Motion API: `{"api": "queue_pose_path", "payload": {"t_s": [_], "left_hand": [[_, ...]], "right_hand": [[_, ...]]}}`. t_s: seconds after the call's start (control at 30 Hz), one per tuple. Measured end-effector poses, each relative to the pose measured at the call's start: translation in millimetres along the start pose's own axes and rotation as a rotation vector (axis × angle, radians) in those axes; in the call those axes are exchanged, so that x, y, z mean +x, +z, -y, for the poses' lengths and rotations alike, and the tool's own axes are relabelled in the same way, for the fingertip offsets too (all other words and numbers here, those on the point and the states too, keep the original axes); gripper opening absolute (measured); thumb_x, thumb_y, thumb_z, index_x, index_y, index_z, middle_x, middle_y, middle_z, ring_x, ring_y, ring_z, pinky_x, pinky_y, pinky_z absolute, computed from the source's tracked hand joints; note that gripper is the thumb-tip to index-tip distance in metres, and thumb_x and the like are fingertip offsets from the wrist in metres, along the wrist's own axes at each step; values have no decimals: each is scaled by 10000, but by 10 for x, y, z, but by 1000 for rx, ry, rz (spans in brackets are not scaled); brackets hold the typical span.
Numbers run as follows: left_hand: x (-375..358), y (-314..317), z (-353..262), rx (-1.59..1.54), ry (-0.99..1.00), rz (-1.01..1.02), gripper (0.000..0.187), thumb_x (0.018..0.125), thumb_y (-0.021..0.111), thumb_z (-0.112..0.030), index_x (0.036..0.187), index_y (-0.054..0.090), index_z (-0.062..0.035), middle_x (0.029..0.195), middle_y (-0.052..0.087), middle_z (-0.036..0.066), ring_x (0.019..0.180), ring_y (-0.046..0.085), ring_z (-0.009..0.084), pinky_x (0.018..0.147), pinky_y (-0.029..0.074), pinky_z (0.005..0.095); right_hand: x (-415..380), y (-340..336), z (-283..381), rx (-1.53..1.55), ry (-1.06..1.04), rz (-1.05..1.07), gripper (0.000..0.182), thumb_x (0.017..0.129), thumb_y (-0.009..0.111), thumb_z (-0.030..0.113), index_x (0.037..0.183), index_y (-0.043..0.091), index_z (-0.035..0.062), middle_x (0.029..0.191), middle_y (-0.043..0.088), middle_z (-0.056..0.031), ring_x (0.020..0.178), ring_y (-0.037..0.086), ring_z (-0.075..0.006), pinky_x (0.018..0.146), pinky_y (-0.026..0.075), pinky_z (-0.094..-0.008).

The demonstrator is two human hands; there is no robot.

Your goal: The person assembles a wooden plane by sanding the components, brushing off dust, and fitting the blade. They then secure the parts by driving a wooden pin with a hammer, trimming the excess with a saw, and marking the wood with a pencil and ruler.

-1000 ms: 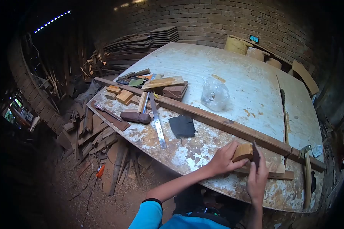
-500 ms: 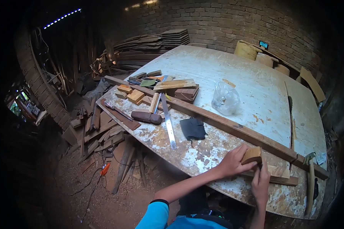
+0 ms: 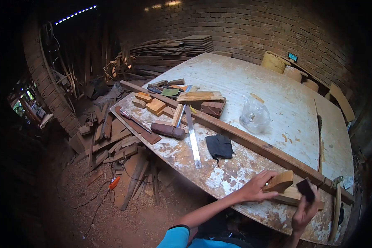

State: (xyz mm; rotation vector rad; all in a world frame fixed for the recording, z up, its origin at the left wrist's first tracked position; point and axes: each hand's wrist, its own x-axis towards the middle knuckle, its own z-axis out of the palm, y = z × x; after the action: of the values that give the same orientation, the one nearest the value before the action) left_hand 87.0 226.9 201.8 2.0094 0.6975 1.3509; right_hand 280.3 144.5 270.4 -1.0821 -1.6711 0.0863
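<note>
My left hand (image 3: 255,188) is closed around the end of a small wooden block (image 3: 280,182) with a curved edge, held just above the bench. To its right, my right hand (image 3: 305,213) pinches a small dark piece of sandpaper (image 3: 306,191), apart from the block. Beneath the hands, a flat light wooden board (image 3: 290,194) lies near the front edge of the bench. A black cloth (image 3: 219,146) and a metal ruler (image 3: 193,142) rest to the left of my hands.
A long wooden beam (image 3: 244,138) crosses the worn white bench (image 3: 223,62). A clear plastic bag (image 3: 254,115) sits behind it. Small wood blocks (image 3: 155,106), a dark mallet-like piece (image 3: 168,130) and a screwdriver (image 3: 130,117) lie left. A curved-handled tool (image 3: 337,206) is at right.
My right hand has drawn away from the block to the right, bringing the dark sandpaper into sight. My left hand still holds the block, now turned with its curved side showing. The view has shifted slightly.
</note>
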Motion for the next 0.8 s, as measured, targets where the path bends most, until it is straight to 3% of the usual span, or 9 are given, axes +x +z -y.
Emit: {"api": "queue_pose_path", "payload": {"t_s": [0.1,0.17,0.3,0.37,0.4,0.47,0.6,0.63,0.8], "left_hand": [[-118,-129,19,-94,154,-63,685,764,692,-339,1271,386,3,1225,447,174,1154,440,307,955,370,409],[-223,-350,-153,-178,243,-78,667,770,685,-330,1260,397,18,1226,452,186,1158,441,307,972,349,424],[-484,-585,-235,-116,301,-252,248,765,688,-106,957,576,4,899,617,148,809,609,274,741,478,367],[-173,-939,-183,338,415,-587,90,784,648,-8,845,580,-7,782,625,109,661,599,237,603,471,320],[58,-1105,11,305,368,-656,49,810,621,-5,845,587,-9,774,616,105,670,583,213,590,449,312],[552,-1447,270,296,92,-574,71,837,615,-72,827,598,-3,737,591,91,670,568,204,595,431,299],[991,-1817,1211,477,40,-331,204,864,596,-220,857,605,-17,813,577,128,773,578,330,677,456,379],[1017,-1853,1163,626,121,-370,217,853,610,-252,891,622,-39,852,588,118,789,589,322,700,471,387],[1127,-3180,1497,1016,314,-352,248,715,690,-201,893,644,-35,849,632,136,827,607,317,736,481,386]], "right_hand": [[-209,189,-16,310,-71,217,374,873,456,-38,1236,376,3,1137,495,-188,897,584,-222,738,498,-300],[-427,403,-54,541,134,229,387,870,458,-42,1241,359,3,1100,522,-200,852,603,-218,698,512,-282],[-364,839,102,566,165,490,523,806,567,-60,1277,345,-10,1096,560,-232,849,653,-243,749,523,-318],[-308,1066,175,669,356,620,584,804,610,-14,1310,319,3,1220,464,-275,999,604,-307,825,500,-382],[-308,1161,116,522,150,691,611,798,636,21,1317,314,4,1242,438,-285,1049,569,-330,856,481,-402],[-313,1339,-4,219,-267,812,670,785,687,90,1330,306,6,1286,384,-304,1149,498,-377,919,443,-441],[-299,1400,62,-106,-460,1075,823,678,794,338,1312,372,26,1316,402,-241,1266,344,-415,1042,283,-492],[-342,1392,50,-52,-283,1121,705,740,689,355,1349,414,131,1410,322,-193,1316,263,-394,1069,200,-543],[-307,1454,32,-63,-193,1156,557,788,622,193,1313,456,104,1371,364,-197,1297,309,-357,1064,232,-500]]}}
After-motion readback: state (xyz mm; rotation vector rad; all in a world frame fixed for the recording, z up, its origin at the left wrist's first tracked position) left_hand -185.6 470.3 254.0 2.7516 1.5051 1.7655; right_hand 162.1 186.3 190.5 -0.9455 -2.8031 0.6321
